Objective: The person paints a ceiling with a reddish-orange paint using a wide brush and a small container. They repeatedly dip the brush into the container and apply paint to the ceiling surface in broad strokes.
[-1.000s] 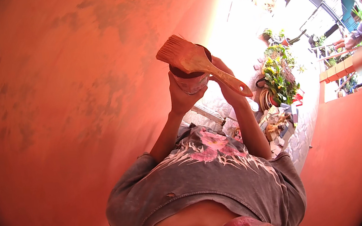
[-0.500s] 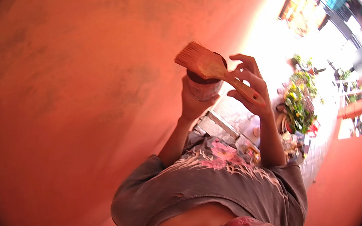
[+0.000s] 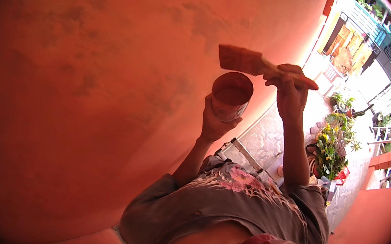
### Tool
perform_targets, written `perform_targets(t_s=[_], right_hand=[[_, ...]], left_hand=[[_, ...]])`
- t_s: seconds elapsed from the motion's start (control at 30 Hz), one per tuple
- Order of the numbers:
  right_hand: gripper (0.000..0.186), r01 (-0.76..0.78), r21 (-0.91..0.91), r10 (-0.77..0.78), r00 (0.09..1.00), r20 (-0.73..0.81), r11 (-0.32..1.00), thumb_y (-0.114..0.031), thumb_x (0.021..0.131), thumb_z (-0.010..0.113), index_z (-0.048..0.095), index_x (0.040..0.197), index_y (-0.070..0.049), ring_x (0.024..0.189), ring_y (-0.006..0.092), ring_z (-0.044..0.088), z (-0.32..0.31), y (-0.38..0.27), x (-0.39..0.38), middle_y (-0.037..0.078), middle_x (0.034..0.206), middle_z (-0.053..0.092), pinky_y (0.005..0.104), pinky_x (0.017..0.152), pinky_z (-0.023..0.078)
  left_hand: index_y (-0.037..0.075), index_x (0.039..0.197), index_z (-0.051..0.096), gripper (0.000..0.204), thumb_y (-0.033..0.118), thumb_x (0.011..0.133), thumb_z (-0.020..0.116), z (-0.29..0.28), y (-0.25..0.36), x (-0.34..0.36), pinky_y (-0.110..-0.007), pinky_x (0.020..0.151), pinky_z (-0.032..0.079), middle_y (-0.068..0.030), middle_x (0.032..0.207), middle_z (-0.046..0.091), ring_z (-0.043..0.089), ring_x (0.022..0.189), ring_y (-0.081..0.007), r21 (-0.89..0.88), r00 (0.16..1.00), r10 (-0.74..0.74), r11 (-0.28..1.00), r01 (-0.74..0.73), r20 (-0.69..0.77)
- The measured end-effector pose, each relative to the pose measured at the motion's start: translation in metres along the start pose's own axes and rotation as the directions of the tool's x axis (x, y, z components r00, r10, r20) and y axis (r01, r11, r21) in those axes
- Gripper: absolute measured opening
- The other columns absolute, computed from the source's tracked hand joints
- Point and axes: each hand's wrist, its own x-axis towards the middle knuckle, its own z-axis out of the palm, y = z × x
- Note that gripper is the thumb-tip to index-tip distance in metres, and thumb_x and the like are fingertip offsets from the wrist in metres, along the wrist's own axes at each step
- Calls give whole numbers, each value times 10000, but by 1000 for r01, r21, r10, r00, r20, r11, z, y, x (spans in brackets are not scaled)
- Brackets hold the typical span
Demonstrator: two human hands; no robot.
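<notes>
Two objects are held, one in each hand. A round, open-topped container (image 3: pixel 227 110) is grasped around its side by the left hand (image 3: pixel 212 123), and its reddish interior is exposed to view. A wide, flat paintbrush (image 3: pixel 262 66) is clasped at the handle by the right hand (image 3: pixel 290 93); the handle end is extended beyond the fingers. The bristles are directed leftward and positioned beside the container's rim; whether the rim is touched cannot be determined. An orange wall (image 3: pixel 110 148), marked by darker patches, is located at the left. Leafy plants (image 3: pixel 331 149) are situated on the pale floor (image 3: pixel 262 134) at the right.
</notes>
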Motion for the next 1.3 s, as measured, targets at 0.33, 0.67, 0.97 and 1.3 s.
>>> perform_targets(t_s=[0.33, 0.67, 0.97, 1.3], right_hand=[[382, -162, -703, 83, 986, -145, 692, -288, 1055, 577, 530, 1377, -89, 1080, 266, 670, -29, 67, -8, 122, 1239, 647, 400, 934, 519], [334, -305, -756, 257, 948, -185, 579, -310, 1033, 596, 619, 1267, -73, 1114, 307, 632, 0, 82, -23, 101, 1235, 638, 441, 973, 486], [265, -245, 360, 275, 961, -33, 900, -261, 1110, 461, 494, 1238, -30, 1037, 381, 696, 15, 82, 5, 37, 1265, 510, 397, 786, 580], [268, -317, 876, 156, 948, 278, 363, -226, 1090, 504, 638, 1253, -61, 1053, 268, 727, -27, 71, 0, 137, 1173, 724, 296, 758, 639]], left_hand=[[50, 1439, 357, 1014, 104, 626, 962, -37, 27, -71, -419, 1072, 461, -157, 1361, 543, 548, 1297, -270, 5, 969, -183, 982, 186, -165], [29, 1510, 294, 1056, 79, 661, 921, -72, 54, -114, -429, 1105, 444, -154, 1397, 521, 528, 1321, -273, 95, 898, -232, 953, 286, -375], [42, 1497, 306, 993, 41, 695, 892, -73, 74, -108, -429, 1095, 456, -144, 1398, 519, 529, 1313, -255, 154, 938, -99, 975, 158, -333], [36, 1497, 300, 952, 38, 743, 882, -28, 32, -96, -409, 1062, 491, -140, 1405, 518, 543, 1297, -248, 61, 980, -13, 998, 25, -199]])
